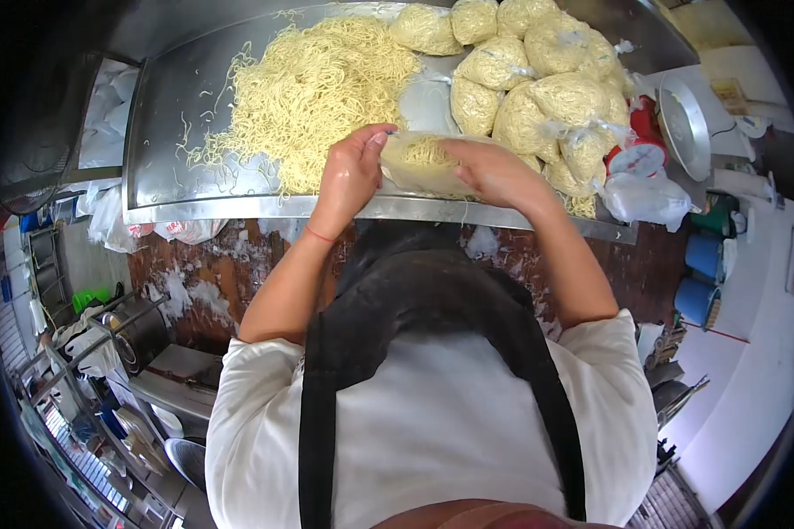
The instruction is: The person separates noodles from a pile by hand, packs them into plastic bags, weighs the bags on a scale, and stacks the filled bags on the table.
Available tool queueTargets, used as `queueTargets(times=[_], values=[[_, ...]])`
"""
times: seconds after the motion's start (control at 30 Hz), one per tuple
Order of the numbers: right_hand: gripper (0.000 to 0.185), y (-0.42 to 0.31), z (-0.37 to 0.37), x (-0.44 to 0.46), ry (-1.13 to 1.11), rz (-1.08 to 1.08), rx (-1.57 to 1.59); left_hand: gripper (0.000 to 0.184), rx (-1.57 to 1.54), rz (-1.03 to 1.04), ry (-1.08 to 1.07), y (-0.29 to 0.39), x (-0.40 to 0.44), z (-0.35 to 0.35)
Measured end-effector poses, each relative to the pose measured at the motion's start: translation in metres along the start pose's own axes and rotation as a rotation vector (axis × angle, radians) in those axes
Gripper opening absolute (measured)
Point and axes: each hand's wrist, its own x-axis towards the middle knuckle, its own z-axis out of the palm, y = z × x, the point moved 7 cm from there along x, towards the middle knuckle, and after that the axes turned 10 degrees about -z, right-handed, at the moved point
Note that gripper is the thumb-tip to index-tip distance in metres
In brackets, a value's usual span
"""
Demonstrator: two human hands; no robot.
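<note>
A clear plastic bag (415, 179) with some yellow noodles in it is stretched between my hands at the front edge of the metal table. My left hand (348, 172), a red string round its wrist, is closed on the bag's left end. At the other end, my right hand (500, 174) has its fingers at the bag and noodles; whether they are inside or outside the plastic is unclear. Just beyond my left hand lies a big heap of loose noodles (322, 88). Several tied bags of noodles (560, 97) are piled beyond my right hand.
The metal table (172, 97) has a raised front rim and stray noodle strands. On its right stand a red scale (637, 159) with a round metal pan (685, 123) and a bundle of clear plastic bags (648, 198). White bags hang below the left corner.
</note>
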Motion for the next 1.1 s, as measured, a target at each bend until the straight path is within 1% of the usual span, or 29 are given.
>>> queueTargets(times=[0.07, 0.17, 0.27, 0.3, 0.37, 0.43, 0.47, 0.53, 0.6, 0.67, 0.7, 0.73, 0.8, 0.83, 0.87, 0.93, 0.97, 1.0, 1.03, 1.07, 1.1], values=[[0.041, 0.007, -0.002, -0.019, -0.089, 0.058, -0.044, 0.024, 0.020, 0.013, 0.017, -0.002, 0.007, -0.006], [0.037, -0.003, -0.020, -0.025, -0.406, 0.215, -0.265, 0.023, 0.095, 0.062, 0.062, 0.013, 0.010, -0.007], [0.031, -0.033, -0.054, -0.037, -0.262, 0.060, -0.056, 0.023, 0.005, 0.088, 0.113, 0.034, 0.001, -0.016], [0.035, -0.024, -0.063, -0.042, -0.016, 0.060, 0.106, 0.023, 0.036, 0.086, 0.112, 0.029, 0.006, -0.021], [0.044, 0.010, -0.054, -0.064, 0.474, 0.050, 0.422, 0.024, 0.086, 0.051, 0.095, 0.002, 0.030, -0.029], [0.056, 0.053, 0.003, -0.066, 0.459, 0.267, 0.358, 0.026, 0.109, -0.002, 0.071, -0.007, 0.036, -0.029], [0.062, 0.074, 0.028, -0.065, 0.454, 0.376, 0.322, 0.026, 0.056, -0.021, 0.054, -0.005, 0.036, -0.025], [0.074, 0.064, 0.081, -0.041, 0.184, 0.158, 0.046, 0.026, -0.039, -0.076, 0.012, -0.005, 0.031, -0.011], [0.075, 0.035, 0.084, -0.010, 0.307, 0.088, 0.001, 0.025, 0.011, 0.023, -0.021, 0.006, 0.033, 0.003], [0.069, 0.040, 0.096, 0.024, 0.384, 0.140, 0.153, 0.025, 0.093, 0.150, -0.063, 0.028, 0.027, 0.022], [0.066, 0.049, 0.100, 0.034, 0.425, 0.166, 0.231, 0.020, 0.165, 0.138, -0.178, 0.039, 0.018, 0.031], [0.060, 0.061, 0.105, 0.038, 0.428, 0.176, 0.340, 0.022, 0.081, 0.225, -0.145, 0.039, 0.018, 0.026], [0.049, 0.077, 0.116, 0.040, 0.436, 0.199, 0.561, 0.033, -0.085, 0.395, -0.086, 0.016, 0.019, 0.014], [0.046, 0.068, 0.111, 0.043, 0.379, 0.166, 0.569, 0.056, 0.110, 0.345, 0.049, -0.003, 0.023, 0.008], [0.042, 0.051, 0.100, 0.047, 0.318, 0.134, 0.577, 0.057, 0.271, 0.461, 0.044, -0.019, 0.020, 0.021], [0.041, 0.037, 0.084, 0.055, 0.256, 0.057, 0.510, 0.057, 0.594, 0.696, 0.045, -0.054, 0.023, 0.055], [0.043, 0.035, 0.079, 0.054, 0.250, 0.018, 0.443, 0.050, 0.834, 0.737, 0.190, -0.065, 0.030, 0.061], [0.045, 0.033, 0.076, 0.052, 0.243, -0.019, 0.377, 0.049, 0.565, 0.529, 0.116, -0.079, 0.049, 0.056], [0.062, 0.043, 0.071, 0.040, 0.329, 0.100, 0.417, 0.048, 0.295, 0.320, 0.044, -0.095, 0.067, 0.052], [0.068, 0.049, 0.072, 0.032, 0.352, 0.084, 0.245, 0.047, 0.024, 0.113, -0.026, -0.112, 0.085, 0.055], [0.074, 0.059, 0.082, 0.024, 0.370, 0.066, 0.070, 0.036, -0.053, 0.171, 0.060, -0.121, 0.101, 0.057]])
